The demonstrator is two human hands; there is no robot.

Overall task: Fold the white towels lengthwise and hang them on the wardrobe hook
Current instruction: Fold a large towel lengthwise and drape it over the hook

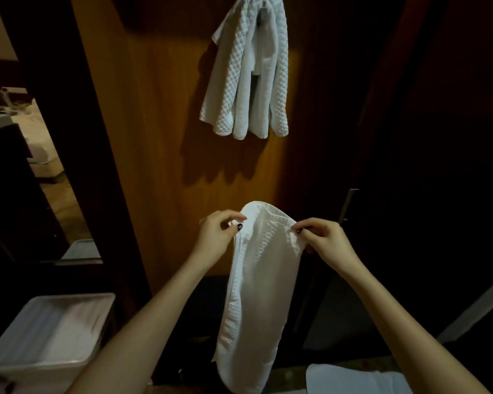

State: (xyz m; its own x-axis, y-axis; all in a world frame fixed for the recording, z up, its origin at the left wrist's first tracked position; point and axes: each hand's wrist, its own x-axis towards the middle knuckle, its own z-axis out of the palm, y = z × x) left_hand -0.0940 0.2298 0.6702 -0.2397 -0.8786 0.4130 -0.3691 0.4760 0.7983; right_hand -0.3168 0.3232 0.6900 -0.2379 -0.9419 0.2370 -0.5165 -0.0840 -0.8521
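A white textured towel (259, 285) hangs down in front of me, folded over at its top. My left hand (215, 237) pinches its upper left edge and my right hand (326, 238) pinches its upper right edge. Higher up on the wooden wardrobe panel (160, 115), several white towels (248, 72) hang in long folds from a hook (264, 9) that is mostly hidden by them.
A white plastic bin (44, 336) stands at the lower left. More white cloth (353, 379) lies at the bottom right. A dark wardrobe door with a metal handle (347, 206) is at the right. An opening to a lit room lies at the left.
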